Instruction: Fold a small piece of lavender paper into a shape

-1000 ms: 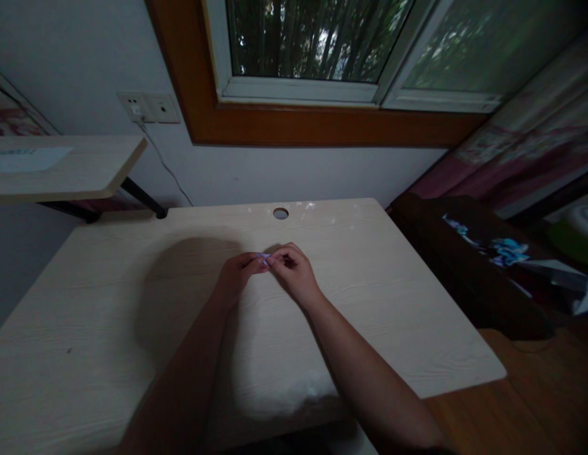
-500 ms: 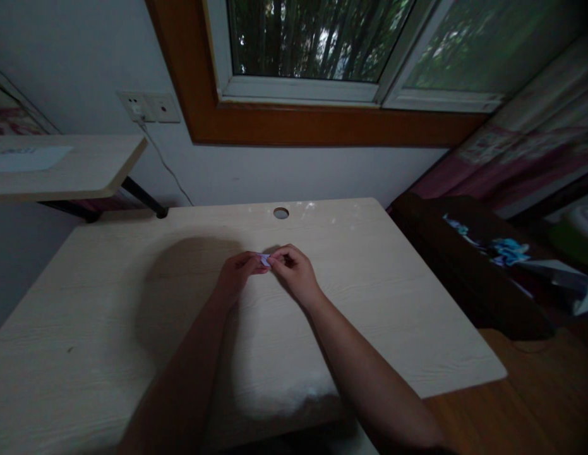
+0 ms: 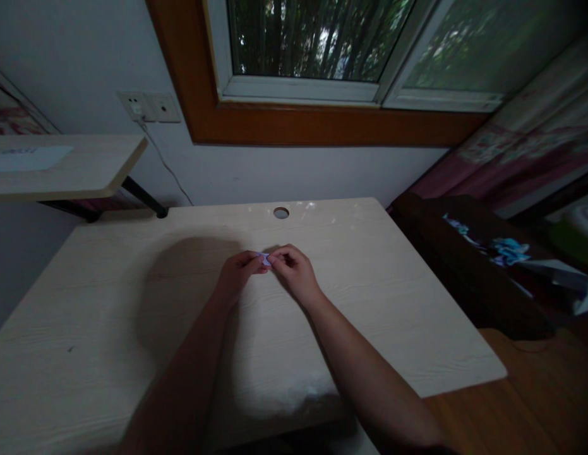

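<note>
Between my two hands is a small pale purple folded piece, seemingly paper [image 3: 265,258], mostly covered by fingers. My left hand [image 3: 237,272] pinches its left side between thumb and fingers. On the other side, my right hand [image 3: 294,268] grips the right edge with thumb and forefinger, its remaining fingers curled. Both hands are just over the light wooden desk [image 3: 369,303], towards its far half. The fold details are too small to make out.
A round cable hole [image 3: 281,213] lies beyond my hands. At the left stands a raised shelf [image 3: 85,177] on black legs, with a paper sheet on it. A white cord [image 3: 163,161] hangs from the wall socket. Crumpled blue items [image 3: 509,251] lie on dark furniture at the right.
My left thumb has shifted slightly on the purple piece, and its visible part looks a little different. Both arms stay in place.
</note>
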The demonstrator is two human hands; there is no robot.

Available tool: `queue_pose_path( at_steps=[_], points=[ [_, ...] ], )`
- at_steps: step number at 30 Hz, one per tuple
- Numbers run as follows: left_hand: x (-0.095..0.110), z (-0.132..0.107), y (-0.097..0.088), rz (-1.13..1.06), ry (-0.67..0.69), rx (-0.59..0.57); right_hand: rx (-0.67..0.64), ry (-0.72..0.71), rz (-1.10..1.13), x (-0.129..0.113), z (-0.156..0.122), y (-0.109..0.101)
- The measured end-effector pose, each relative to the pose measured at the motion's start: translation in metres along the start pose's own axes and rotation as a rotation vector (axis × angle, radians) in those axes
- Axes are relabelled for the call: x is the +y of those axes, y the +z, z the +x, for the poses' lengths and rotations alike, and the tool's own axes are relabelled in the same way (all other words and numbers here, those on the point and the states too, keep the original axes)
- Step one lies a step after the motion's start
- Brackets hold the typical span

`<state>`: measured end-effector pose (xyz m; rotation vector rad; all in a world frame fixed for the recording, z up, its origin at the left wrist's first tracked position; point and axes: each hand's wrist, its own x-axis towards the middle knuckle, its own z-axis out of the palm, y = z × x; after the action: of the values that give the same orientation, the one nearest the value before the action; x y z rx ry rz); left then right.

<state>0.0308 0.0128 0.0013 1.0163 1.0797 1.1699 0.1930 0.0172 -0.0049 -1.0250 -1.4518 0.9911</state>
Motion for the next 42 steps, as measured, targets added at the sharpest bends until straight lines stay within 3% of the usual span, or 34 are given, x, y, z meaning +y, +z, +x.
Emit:
queue_pose_path(
  at_steps=[42],
  points=[
    [-0.0009,-0.0011,0.0010,0.025,0.036,0.029,-0.023,0.081,0.114,0.0038,-0.0010,0.0015]
  ],
)
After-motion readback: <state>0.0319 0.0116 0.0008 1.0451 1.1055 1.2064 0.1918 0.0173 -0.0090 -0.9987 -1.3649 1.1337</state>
